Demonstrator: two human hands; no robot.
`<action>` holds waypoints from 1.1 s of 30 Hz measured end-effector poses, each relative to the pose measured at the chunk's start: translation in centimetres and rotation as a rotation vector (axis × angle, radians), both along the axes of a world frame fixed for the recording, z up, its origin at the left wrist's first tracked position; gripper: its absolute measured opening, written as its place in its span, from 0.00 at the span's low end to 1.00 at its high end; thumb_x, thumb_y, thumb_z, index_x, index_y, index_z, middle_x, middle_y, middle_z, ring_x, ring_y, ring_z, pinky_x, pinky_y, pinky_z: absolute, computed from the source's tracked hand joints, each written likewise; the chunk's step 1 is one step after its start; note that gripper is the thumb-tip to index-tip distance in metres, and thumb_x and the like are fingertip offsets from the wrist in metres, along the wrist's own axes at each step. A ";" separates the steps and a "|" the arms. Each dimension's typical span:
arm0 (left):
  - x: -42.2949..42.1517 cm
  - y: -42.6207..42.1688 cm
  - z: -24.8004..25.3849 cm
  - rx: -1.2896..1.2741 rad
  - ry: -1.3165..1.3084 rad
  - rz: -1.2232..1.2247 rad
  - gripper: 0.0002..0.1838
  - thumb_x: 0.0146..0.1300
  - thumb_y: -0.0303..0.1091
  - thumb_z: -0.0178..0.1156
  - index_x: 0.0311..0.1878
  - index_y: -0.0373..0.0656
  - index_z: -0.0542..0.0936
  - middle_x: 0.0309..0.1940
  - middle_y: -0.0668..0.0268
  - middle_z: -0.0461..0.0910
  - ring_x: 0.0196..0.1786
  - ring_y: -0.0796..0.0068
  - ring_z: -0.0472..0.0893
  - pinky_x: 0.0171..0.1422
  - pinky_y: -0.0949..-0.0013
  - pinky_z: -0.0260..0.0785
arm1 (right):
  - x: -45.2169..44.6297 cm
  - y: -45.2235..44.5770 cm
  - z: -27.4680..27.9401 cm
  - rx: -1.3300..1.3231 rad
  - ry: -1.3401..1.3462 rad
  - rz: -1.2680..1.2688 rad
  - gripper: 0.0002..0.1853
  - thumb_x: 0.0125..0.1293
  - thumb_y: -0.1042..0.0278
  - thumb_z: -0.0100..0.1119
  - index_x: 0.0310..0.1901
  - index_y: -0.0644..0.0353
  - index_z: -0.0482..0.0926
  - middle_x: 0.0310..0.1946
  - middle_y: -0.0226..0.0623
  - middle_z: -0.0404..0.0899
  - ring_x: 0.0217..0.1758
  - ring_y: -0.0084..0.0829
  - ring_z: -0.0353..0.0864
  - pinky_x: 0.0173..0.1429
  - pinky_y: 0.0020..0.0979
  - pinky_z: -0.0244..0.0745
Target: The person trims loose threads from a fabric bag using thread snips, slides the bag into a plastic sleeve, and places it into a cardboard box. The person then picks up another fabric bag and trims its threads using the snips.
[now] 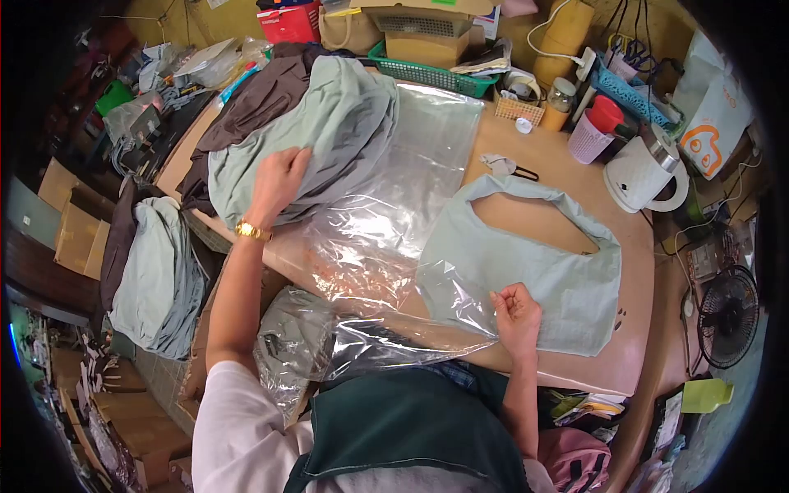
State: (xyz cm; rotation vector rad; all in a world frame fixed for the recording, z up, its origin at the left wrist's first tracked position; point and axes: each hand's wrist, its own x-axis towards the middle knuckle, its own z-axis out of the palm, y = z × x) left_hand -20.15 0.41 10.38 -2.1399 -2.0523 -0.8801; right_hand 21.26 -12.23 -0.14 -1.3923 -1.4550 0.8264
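Observation:
My left hand [282, 178] is curled closed over a heap of sage-green cloth bags [349, 103]; whether its fingers grip the cloth is hidden. Dark brown cloth [246, 107] lies against that heap. Pinched in my right hand [518, 316] is the edge of a clear plastic bag [382, 255], which spreads across the middle of the table and hangs over its front edge. One sage-green shoulder bag [526, 287] lies flat beside and under my right hand, its strap loop pointing away from me. A sheet of the clear plastic overlaps its left side.
Along the table's back stand a green basket [431, 76], a pink cup [590, 140], a jar [560, 99] and a white kettle [641, 177]. A small tool [509, 167] lies near the strap. More folded cloth [156, 271] sits at left, and a black fan [728, 316] at right.

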 end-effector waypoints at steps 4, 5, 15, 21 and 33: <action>-1.8 1.0 -2.0 0.170 -0.071 0.128 0.23 0.69 0.46 0.53 0.26 0.34 0.76 0.21 0.46 0.75 0.26 0.43 0.73 0.32 0.51 0.64 | -0.2 0.3 0.6 0.009 -0.118 0.022 0.10 0.63 0.75 0.65 0.28 0.63 0.72 0.12 0.28 0.65 0.16 0.15 0.58 0.21 0.23 0.56; -1.7 2.7 -2.5 0.319 -0.062 0.110 0.23 0.69 0.45 0.54 0.25 0.34 0.75 0.20 0.47 0.74 0.25 0.43 0.72 0.31 0.52 0.63 | -0.2 0.3 0.4 0.013 -0.105 0.023 0.11 0.63 0.75 0.65 0.28 0.63 0.71 0.12 0.27 0.65 0.16 0.15 0.58 0.21 0.23 0.55; 0.1 7.6 0.7 0.376 -0.450 -0.085 0.18 0.70 0.41 0.55 0.29 0.38 0.82 0.23 0.64 0.83 0.25 0.83 0.72 0.32 0.72 0.65 | 0.5 0.1 -0.6 -0.017 0.018 0.045 0.08 0.66 0.80 0.60 0.31 0.63 0.71 0.20 0.20 0.66 0.22 0.09 0.60 0.24 0.17 0.53; -14.3 -13.5 -1.8 0.099 0.334 0.972 0.54 0.46 0.40 0.75 0.76 0.60 0.54 0.76 0.44 0.46 0.78 0.39 0.39 0.74 0.48 0.56 | -0.2 -0.2 0.8 0.006 -0.118 0.036 0.09 0.65 0.79 0.62 0.29 0.63 0.71 0.16 0.20 0.65 0.20 0.10 0.57 0.22 0.19 0.52; 0.2 -1.3 -1.2 0.292 -0.055 -0.144 0.09 0.56 0.31 0.69 0.41 0.42 0.85 0.41 0.59 0.82 0.38 0.60 0.82 0.41 0.63 0.75 | -0.1 0.1 -0.2 0.044 -0.078 -0.012 0.10 0.63 0.76 0.64 0.28 0.62 0.71 0.12 0.26 0.65 0.18 0.14 0.57 0.21 0.22 0.54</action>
